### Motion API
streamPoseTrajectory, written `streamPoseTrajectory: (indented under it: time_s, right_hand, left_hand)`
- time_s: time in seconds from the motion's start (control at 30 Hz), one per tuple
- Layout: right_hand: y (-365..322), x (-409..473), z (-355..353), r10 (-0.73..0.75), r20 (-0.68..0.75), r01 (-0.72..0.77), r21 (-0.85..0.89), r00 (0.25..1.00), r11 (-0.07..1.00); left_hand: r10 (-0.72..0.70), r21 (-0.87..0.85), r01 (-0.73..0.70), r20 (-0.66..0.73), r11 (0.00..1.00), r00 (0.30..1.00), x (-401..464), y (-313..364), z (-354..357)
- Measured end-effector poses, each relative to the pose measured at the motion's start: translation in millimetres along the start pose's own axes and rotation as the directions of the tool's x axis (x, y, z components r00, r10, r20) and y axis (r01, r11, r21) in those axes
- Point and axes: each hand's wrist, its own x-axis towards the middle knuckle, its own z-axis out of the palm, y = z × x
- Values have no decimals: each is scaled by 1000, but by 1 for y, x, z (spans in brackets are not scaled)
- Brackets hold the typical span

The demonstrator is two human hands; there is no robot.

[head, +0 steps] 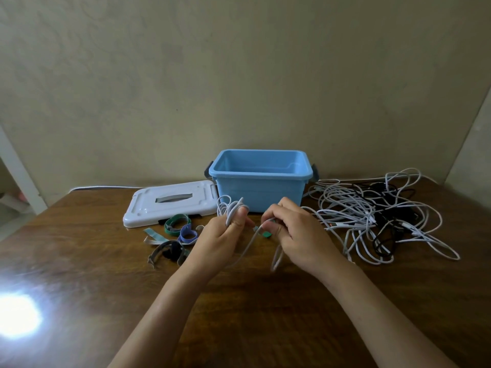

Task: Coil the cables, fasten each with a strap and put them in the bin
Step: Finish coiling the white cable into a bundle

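White cable (231,208) partly coiled, loops bunched in the left hand (220,240), its loose run sagging across to the right hand (295,235), which pinches it along with a green strap (265,234). Blue bin (260,179) upright, open, nothing visible inside, at the back of the worktop (239,314) just behind the hands. Tangled heap of white and black cables (380,216) sprawls right of the bin; loose straps (172,235), green, blue, teal and grey-black, lie in a cluster left of the left hand.
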Motion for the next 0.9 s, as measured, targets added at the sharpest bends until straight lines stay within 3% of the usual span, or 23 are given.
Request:
streamPoseTrajectory:
  time_s: [0.13, 0.23, 0.57, 0.77, 0.9]
  right_hand:
    - [-1, -3, 1, -22, -173, 11, -67, 985, 998]
    - [-1, -3, -2, 48, -227, -66, -71, 973, 995]
    - [0, -1, 2, 145, -39, -141, 101, 989, 985]
    - [0, -2, -2, 199, -184, -189, 72, 963, 979]
    - [1, 2, -7, 295, -89, -263, 265, 951, 928]
  left_hand:
    - [51, 17, -52, 60, 998, 997, -2, 1, 3]
    - [80, 75, -88, 111, 993, 991, -3, -2, 7]
    - [76, 112, -76, 3, 991, 997, 1, -9, 9]
    - [85, 34, -84, -20, 996, 996, 1, -12, 6]
    - [75, 42, -72, -75, 997, 994, 2, -11, 3]
